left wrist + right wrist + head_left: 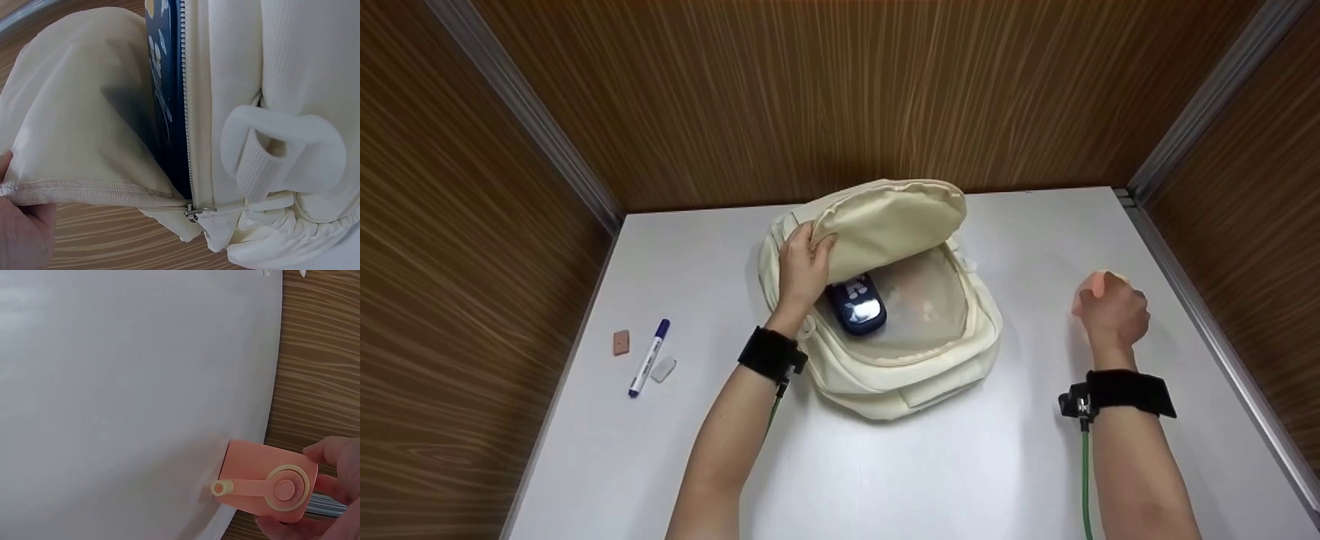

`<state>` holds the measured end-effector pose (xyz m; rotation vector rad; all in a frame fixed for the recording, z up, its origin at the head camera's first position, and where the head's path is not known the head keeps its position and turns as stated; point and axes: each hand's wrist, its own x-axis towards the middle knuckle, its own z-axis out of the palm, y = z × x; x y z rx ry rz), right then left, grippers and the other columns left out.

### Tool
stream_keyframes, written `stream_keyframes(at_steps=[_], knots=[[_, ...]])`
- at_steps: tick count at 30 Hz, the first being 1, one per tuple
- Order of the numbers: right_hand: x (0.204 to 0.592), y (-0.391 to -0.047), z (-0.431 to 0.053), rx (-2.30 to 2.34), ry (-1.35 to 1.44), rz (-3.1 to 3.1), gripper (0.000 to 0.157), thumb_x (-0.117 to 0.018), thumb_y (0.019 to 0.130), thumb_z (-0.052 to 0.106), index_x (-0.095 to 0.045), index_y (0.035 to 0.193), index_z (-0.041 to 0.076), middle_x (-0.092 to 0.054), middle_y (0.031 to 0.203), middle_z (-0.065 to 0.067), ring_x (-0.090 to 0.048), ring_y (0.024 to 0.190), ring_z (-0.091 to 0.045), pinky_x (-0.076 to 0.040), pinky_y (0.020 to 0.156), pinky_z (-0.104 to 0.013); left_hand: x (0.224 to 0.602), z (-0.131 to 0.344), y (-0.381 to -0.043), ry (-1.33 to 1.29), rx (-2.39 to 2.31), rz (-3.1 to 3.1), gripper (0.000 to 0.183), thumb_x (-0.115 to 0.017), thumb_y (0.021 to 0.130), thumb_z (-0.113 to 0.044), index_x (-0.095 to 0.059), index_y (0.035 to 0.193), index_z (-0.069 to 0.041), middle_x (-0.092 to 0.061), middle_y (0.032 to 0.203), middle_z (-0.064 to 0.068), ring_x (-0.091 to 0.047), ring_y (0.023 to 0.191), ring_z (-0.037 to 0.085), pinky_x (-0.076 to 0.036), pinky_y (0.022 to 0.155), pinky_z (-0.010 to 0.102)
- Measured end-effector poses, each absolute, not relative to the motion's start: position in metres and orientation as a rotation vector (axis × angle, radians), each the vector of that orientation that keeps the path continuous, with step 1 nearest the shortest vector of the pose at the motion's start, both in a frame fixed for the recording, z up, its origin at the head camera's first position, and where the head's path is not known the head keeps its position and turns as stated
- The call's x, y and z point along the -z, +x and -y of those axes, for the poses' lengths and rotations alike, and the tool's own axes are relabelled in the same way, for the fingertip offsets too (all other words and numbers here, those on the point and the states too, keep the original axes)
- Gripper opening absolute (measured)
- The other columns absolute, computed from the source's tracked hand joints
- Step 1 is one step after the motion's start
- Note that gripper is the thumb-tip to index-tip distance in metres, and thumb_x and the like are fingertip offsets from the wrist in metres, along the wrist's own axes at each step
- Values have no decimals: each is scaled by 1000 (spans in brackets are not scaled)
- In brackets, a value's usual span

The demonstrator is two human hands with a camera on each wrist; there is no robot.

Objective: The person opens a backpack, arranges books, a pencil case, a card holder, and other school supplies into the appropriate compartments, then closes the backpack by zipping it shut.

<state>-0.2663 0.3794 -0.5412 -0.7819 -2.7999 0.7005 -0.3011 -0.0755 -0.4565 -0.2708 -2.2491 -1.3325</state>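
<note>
A cream backpack (877, 390) lies on the white table with its main compartment unzipped. My left hand (802, 270) grips the edge of its flap (900, 217) and holds it raised; the zipper pull (197, 212) shows in the left wrist view. Inside the compartment sits a dark blue hard case (858, 307) with printed figures, partly under the flap. Off to the right of the backpack, my right hand (1116, 315) holds a pink hand-crank pencil sharpener (253, 464) between thumb and fingers. Its crank, with a cream knob, faces the right wrist camera.
On the left of the table (585, 465) lie a small brownish-pink block (621, 343), a blue-capped marker (649, 358) and a small whitish piece (664, 370). Wood-grain panels (885, 90) enclose the table at the back and sides.
</note>
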Motion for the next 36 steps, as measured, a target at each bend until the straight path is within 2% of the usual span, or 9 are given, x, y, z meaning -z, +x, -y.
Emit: stream_keyframes(at_steps=[3,6,11,15,21,24,27,33,36], knots=[[540,-262,-375,-726,-768,2784,46,-52,99,27,-52,133,-5,-58,119,-34,-55,106,-52,-47,83,-61,457,76,-301,-266,1334,2254,18,-70,91,-13,-67,100,2,-62,85,12,-53,76,23,-44,70,39],[535,-260,-369,-810,-774,2745,53,-53,98,32,-48,137,-4,-56,126,-31,-53,112,-51,-45,87,-61,457,76,-301,-260,1332,2257,18,-70,92,-14,-67,100,2,-62,85,12,-53,77,23,-44,71,40],[520,-260,-350,-1055,-770,2636,62,-55,93,37,-46,142,0,-57,131,-25,-53,118,-45,-42,93,-54,458,77,-301,-259,1330,2247,19,-70,92,-14,-67,100,2,-62,86,12,-54,77,23,-44,71,40],[508,-262,-328,-1207,-694,2575,61,-58,91,37,-49,141,3,-61,124,-24,-56,110,-36,-45,81,-39,458,76,-301,-262,1329,2248,18,-69,92,-15,-66,98,2,-58,81,8,-52,74,20,-43,68,36],[500,-265,-291,-1462,-509,2552,61,-62,93,34,-46,141,1,-61,120,-23,-63,84,-16,-48,63,-18,459,76,-301,-256,1325,2241,16,-69,92,-15,-63,91,1,-51,75,3,-48,69,17,-40,64,32],[500,-268,-276,-1612,-423,2559,63,-63,94,32,-41,143,0,-59,120,-25,-63,74,-9,-52,63,-18,459,75,-301,-259,1328,2233,16,-69,92,-14,-64,92,1,-54,76,5,-48,70,18,-40,64,34],[504,-271,-262,-1752,-371,2558,63,-62,95,29,-38,144,-3,-58,121,-27,-63,71,-7,-55,67,-22,459,75,-301,-264,1337,2232,16,-70,92,-14,-65,95,1,-58,80,8,-51,72,19,-42,66,34],[516,-277,-233,-2035,-286,2521,61,-58,98,26,-33,140,-11,-54,121,-27,-60,75,-6,-54,72,-23,457,76,-299,-271,1350,2244,17,-70,91,-14,-66,95,2,-56,79,7,-50,72,19,-41,66,34],[520,-281,-221,-2092,-191,2550,59,-55,101,26,-32,139,-13,-53,125,-29,-61,85,-12,-54,79,-28,455,77,-300,-283,1366,2244,18,-70,91,-15,-65,94,2,-53,77,5,-47,72,19,-39,65,33]])
